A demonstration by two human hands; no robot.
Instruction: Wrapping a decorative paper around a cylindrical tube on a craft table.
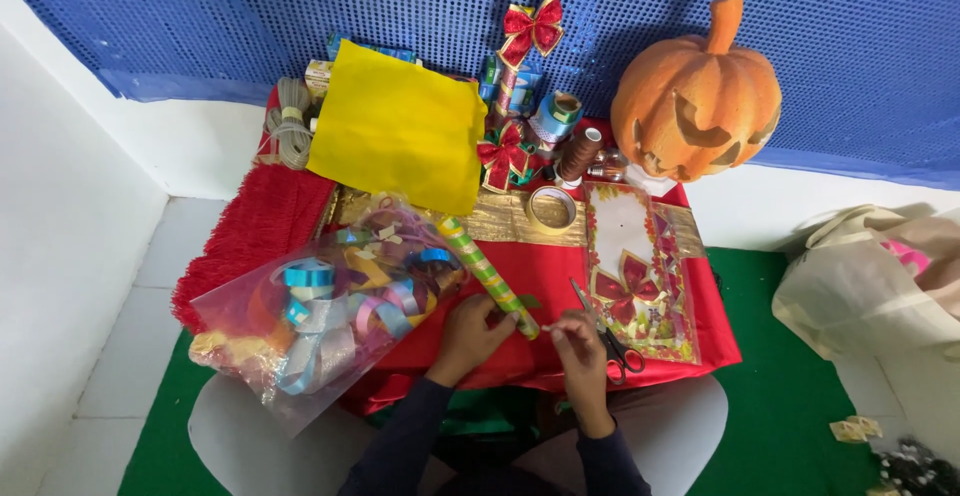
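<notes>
Blue dotted wall (pixel 250 16), seemingly green floor (pixel 790 396)

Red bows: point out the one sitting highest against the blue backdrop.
The red bow above the yellow sheet's right corner; the other bow lies lower, beside the spools.

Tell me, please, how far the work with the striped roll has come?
Early stage. Laid out already: scissors, tape ring, printed card and bag of ribbons. In hand: left hand grips the green-and-gold striped roll, right hand pinches at its end. The roll is not opened and the scissors lie unused.
</notes>
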